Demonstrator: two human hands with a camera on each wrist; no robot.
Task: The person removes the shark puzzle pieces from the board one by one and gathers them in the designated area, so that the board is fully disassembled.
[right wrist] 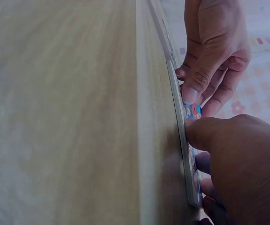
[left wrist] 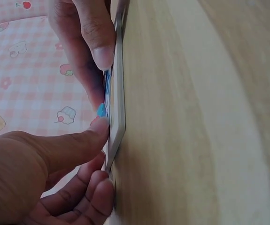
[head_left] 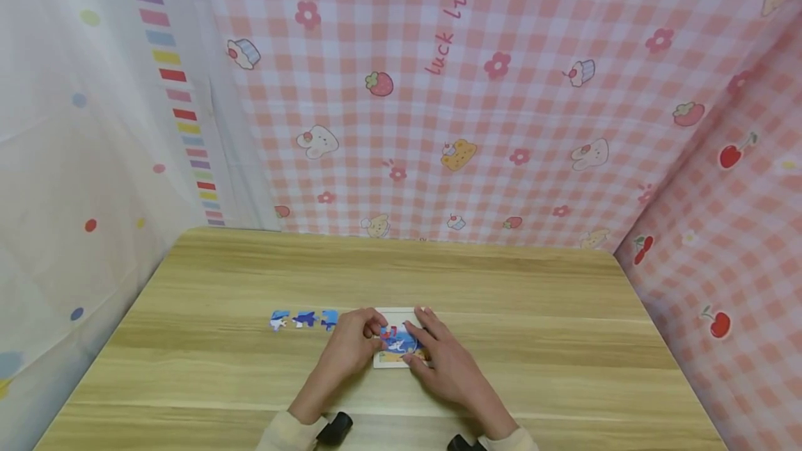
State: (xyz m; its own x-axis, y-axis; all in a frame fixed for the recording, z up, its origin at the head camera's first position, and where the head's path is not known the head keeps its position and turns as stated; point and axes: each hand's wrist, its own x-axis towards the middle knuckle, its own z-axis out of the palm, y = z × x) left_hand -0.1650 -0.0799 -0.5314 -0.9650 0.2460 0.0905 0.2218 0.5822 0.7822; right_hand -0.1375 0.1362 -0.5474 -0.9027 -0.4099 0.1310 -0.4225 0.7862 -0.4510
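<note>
A white-framed jigsaw board point(head_left: 390, 363) lies flat on the table, with a blue sea picture point(head_left: 406, 345) partly assembled in it. At its left side, my left hand point(head_left: 352, 337) pinches a small blue-and-red puzzle piece point(right wrist: 196, 111) between thumb and fingers, slightly raised over the picture. My right hand point(head_left: 447, 364) rests on the board's right side, fingers spread over the picture and frame, thumb near the lower edge. In the left wrist view the tilted puzzle piece point(left wrist: 101, 110) shows by the left thumb. Both hands cover parts of the picture.
Left of the board, loose blue puzzle pieces stand in a row: one at the far left point(head_left: 278, 320), a dark blue middle piece point(head_left: 305, 319), and a right one point(head_left: 328, 319) beside the left hand. Patterned cloth point(head_left: 438, 179) hangs behind the wooden table point(head_left: 532, 298).
</note>
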